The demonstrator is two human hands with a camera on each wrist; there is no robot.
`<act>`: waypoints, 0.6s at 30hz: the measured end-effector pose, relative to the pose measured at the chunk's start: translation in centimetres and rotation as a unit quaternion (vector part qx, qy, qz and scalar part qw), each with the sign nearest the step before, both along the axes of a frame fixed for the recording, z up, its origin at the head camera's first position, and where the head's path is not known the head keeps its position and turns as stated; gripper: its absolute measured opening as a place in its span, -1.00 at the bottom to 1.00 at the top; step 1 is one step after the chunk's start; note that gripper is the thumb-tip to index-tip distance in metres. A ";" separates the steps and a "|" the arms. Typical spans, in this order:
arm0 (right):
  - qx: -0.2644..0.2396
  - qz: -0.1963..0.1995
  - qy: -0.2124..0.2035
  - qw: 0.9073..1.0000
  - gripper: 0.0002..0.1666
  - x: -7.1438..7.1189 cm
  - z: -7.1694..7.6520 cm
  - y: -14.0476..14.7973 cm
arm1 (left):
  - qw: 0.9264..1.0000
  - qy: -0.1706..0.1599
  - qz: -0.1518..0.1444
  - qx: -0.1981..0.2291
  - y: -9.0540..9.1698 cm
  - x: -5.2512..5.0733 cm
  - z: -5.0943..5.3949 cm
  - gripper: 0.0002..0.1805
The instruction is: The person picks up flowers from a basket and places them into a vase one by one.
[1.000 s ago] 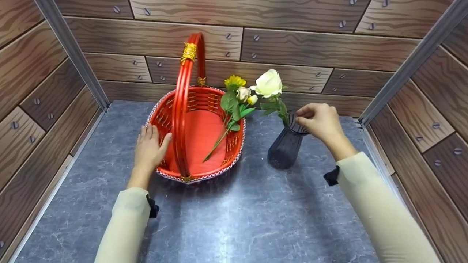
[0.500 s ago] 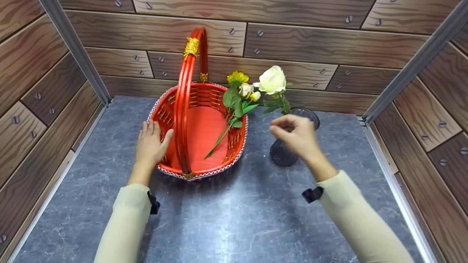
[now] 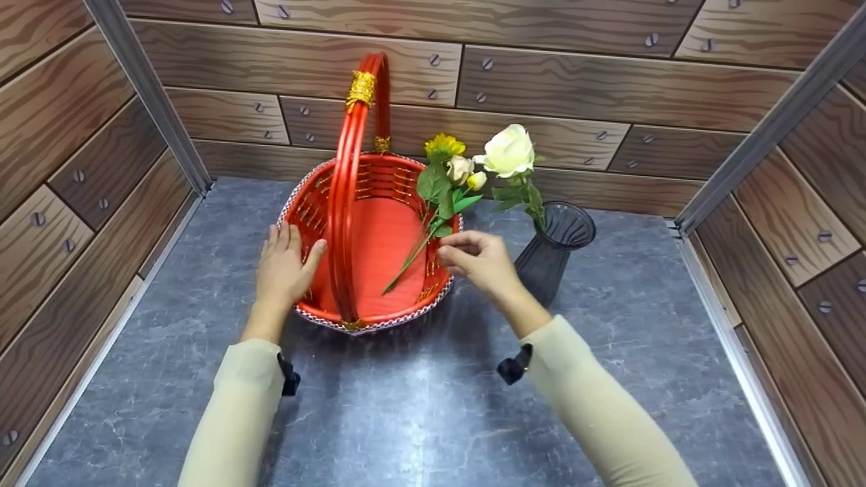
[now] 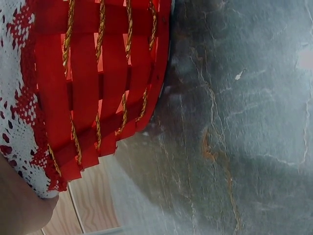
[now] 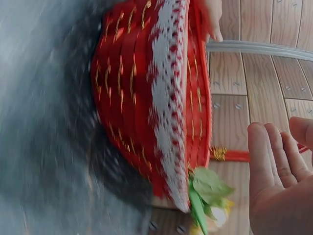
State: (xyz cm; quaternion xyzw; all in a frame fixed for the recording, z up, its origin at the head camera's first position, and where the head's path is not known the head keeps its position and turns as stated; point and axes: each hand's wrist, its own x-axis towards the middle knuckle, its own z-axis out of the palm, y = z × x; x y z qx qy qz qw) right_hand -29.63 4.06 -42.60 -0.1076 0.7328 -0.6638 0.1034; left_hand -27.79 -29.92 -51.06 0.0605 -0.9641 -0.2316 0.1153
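A red woven basket (image 3: 379,318) with a tall handle stands left of centre. My left hand (image 3: 283,267) rests on its left rim, fingers extended. My right hand (image 3: 482,265) hovers at the basket's right rim, fingers slightly bent, holding nothing; the right wrist view shows the fingers (image 5: 278,156) apart from the thumb. Several flowers on stems, with a yellow bloom (image 3: 444,145) and green leaves (image 3: 433,182), lean over the basket's back right rim, stem ends inside. A dark glass vase (image 3: 551,264) stands to the right, holding a white rose (image 3: 509,151).
Wood-patterned panels (image 3: 541,84) rise at the back and both sides, joined by metal corner posts. The grey marbled surface (image 3: 406,419) runs under the basket and vase and toward the front.
My right hand has moved left from the vase's mouth to the basket's right rim. The left hand stays on the basket, and the rose remains in the vase.
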 end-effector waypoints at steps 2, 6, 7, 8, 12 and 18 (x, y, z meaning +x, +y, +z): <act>-0.027 0.002 -0.014 1.000 -0.66 -0.1 -0.4 -0.8 | 1.000 0.001 0.000 0.003 0.0 0.0 0.0 0.00; -0.062 0.002 -0.040 0.997 -0.67 -0.4 -1.2 -2.1 | 1.000 -0.001 0.001 0.005 0.1 0.1 -0.1 0.00; -0.069 -0.001 -0.047 0.997 -0.67 -0.5 -1.4 -2.4 | 1.000 -0.001 0.001 0.004 0.1 0.1 -0.1 -0.01; -0.075 -0.006 -0.054 0.996 -0.67 -0.6 -1.5 -2.6 | 1.000 -0.002 0.001 0.004 0.1 0.1 -0.1 -0.01; -0.103 -0.030 -0.088 0.990 -0.67 -1.0 -2.2 -3.3 | 1.000 -0.003 -0.003 0.006 0.2 0.1 0.0 -0.02; -0.142 -0.063 -0.141 0.978 -0.68 -1.6 -3.0 -3.9 | 1.000 -0.003 -0.002 0.000 0.0 0.0 0.2 -0.01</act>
